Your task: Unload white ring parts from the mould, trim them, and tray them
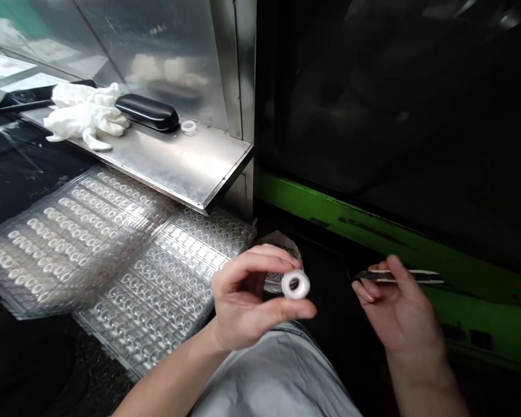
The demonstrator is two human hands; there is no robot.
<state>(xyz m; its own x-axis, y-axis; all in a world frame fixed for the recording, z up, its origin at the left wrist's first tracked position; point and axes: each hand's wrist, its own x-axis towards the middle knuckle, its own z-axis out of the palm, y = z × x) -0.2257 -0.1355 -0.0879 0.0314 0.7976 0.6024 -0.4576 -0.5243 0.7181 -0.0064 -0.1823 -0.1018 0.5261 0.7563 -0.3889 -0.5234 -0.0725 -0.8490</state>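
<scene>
Over to the metal shelf [191, 165], jutting from the shiny wall [160, 35], gleaming brightest near the front corner. Carrying crumpled white gloves [84, 113], heaped toward the left. Showing off, right beside them, a glossy black case [147, 112], long and rounded, lying close to the wall. Then, just past its end, straight to a small translucent ring [189, 127], lying flat. Down below now, to a clear left tray [2, 289], lined row upon row with white rings [22, 280]. Next, on to a clear right tray [113, 350], seemingly overlapped at its edge, patterned with circles; impossible to tell whether loose parts or moulded shapes.
</scene>
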